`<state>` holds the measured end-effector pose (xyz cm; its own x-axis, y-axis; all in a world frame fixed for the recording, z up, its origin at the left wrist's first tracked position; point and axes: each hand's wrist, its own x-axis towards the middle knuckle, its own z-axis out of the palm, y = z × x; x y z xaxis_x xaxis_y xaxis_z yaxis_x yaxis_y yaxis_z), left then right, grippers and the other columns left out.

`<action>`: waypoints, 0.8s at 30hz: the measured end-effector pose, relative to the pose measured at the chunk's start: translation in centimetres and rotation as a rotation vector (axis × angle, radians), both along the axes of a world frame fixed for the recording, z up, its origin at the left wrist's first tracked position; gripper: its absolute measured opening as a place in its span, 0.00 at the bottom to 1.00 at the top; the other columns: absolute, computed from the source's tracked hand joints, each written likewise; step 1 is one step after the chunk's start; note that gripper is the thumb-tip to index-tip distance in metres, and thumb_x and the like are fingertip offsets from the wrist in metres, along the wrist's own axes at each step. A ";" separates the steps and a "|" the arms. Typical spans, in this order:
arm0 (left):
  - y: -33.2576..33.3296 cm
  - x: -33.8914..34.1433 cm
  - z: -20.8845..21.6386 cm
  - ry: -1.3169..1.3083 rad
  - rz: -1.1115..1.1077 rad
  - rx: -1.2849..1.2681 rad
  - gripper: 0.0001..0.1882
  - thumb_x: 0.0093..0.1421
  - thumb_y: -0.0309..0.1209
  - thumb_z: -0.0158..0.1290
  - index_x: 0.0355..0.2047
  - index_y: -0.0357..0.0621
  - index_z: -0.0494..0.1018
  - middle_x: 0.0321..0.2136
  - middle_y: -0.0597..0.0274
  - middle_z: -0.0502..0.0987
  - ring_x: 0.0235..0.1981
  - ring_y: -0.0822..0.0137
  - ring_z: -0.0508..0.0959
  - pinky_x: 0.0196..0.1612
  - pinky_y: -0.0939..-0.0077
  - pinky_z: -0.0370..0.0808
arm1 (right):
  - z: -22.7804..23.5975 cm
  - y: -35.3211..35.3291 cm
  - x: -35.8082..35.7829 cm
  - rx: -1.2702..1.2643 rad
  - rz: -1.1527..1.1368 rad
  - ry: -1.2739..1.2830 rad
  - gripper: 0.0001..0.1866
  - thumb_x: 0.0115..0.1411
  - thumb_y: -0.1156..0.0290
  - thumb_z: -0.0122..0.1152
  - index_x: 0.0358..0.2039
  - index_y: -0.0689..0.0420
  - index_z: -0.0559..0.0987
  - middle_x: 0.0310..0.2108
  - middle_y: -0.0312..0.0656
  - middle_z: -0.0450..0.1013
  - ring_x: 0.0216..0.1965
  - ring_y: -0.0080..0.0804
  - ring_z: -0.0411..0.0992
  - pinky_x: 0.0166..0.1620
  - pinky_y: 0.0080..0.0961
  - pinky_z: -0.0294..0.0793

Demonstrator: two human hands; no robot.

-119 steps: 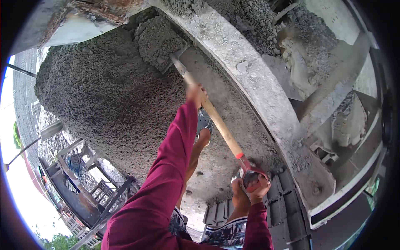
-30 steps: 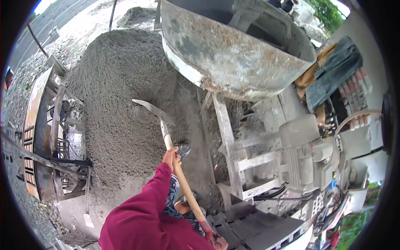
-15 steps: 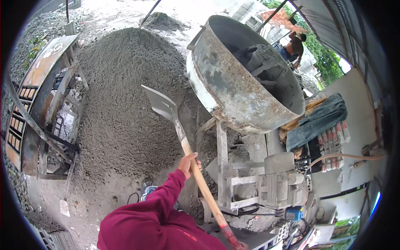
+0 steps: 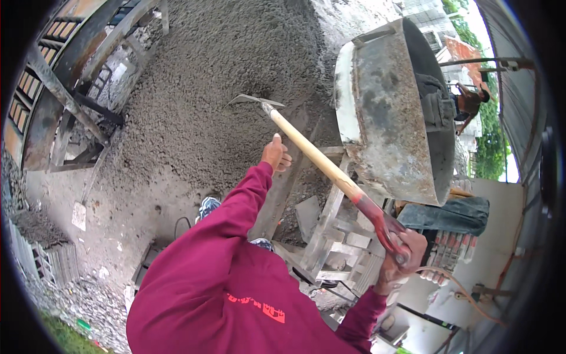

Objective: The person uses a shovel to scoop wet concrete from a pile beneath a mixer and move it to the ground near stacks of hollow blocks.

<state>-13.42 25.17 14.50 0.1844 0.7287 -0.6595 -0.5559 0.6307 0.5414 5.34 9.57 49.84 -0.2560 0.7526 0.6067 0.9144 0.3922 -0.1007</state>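
A shovel slants across the middle, with a wooden shaft (image 4: pixel 315 154) and a red grip end (image 4: pixel 380 221). My right hand (image 4: pixel 404 259) is wrapped round that red end at the lower right. Loosely curled beside the shaft, my left hand (image 4: pixel 276 154) has its thumb raised apart from the fingers. A gap shows between it and the wood, and nothing is in it. The shovel's metal blade (image 4: pixel 250 100), seen nearly edge-on, is at the surface of a large grey heap of sand-like material (image 4: pixel 206 76). Whether the blade is sunk in cannot be made out.
A big rusty mixer drum (image 4: pixel 383 112) stands on a frame (image 4: pixel 324 227) to the right. At the left is a slanted wood-and-metal structure (image 4: pixel 65 106). Behind the drum, a person (image 4: pixel 470 106) is at work. A dark cloth (image 4: pixel 448 215) covers stacked bags. My shoe (image 4: pixel 209 206) is near the heap.
The view has shifted. My left hand has let go of the shaft. The blade has turned nearly edge-on, and the red end with my right hand has risen into view at the right.
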 end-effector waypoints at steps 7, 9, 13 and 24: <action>-18.2 -12.9 -19.2 0.176 0.514 -0.578 0.10 0.58 0.38 0.45 0.24 0.48 0.63 0.13 0.60 0.68 0.10 0.66 0.68 0.09 0.71 0.61 | 0.7 6.7 -4.5 -0.207 -0.020 -0.052 0.18 0.38 0.75 0.73 0.31 0.56 0.75 0.30 0.40 0.71 0.32 0.37 0.69 0.41 0.32 0.67; -22.2 -16.4 -20.2 0.195 0.531 -0.609 0.07 0.57 0.35 0.45 0.26 0.47 0.65 0.16 0.59 0.70 0.11 0.64 0.69 0.10 0.69 0.63 | 1.7 7.3 -4.4 -0.304 0.085 -0.085 0.19 0.37 0.75 0.74 0.31 0.55 0.75 0.29 0.39 0.71 0.32 0.36 0.68 0.39 0.30 0.66; -21.5 -14.3 -18.0 0.252 0.473 -0.600 0.08 0.57 0.36 0.44 0.30 0.46 0.66 0.21 0.58 0.73 0.14 0.64 0.72 0.12 0.70 0.67 | 4.3 8.3 -4.3 -0.376 0.129 -0.180 0.18 0.35 0.73 0.74 0.29 0.53 0.76 0.25 0.38 0.72 0.27 0.37 0.70 0.32 0.30 0.67; -2.7 -4.2 8.5 0.403 0.473 0.352 0.12 0.66 0.39 0.45 0.32 0.43 0.66 0.21 0.60 0.73 0.17 0.70 0.72 0.19 0.76 0.71 | 4.4 10.1 1.4 -0.305 0.463 -0.093 0.19 0.39 0.68 0.67 0.35 0.48 0.76 0.32 0.33 0.75 0.30 0.30 0.74 0.32 0.28 0.70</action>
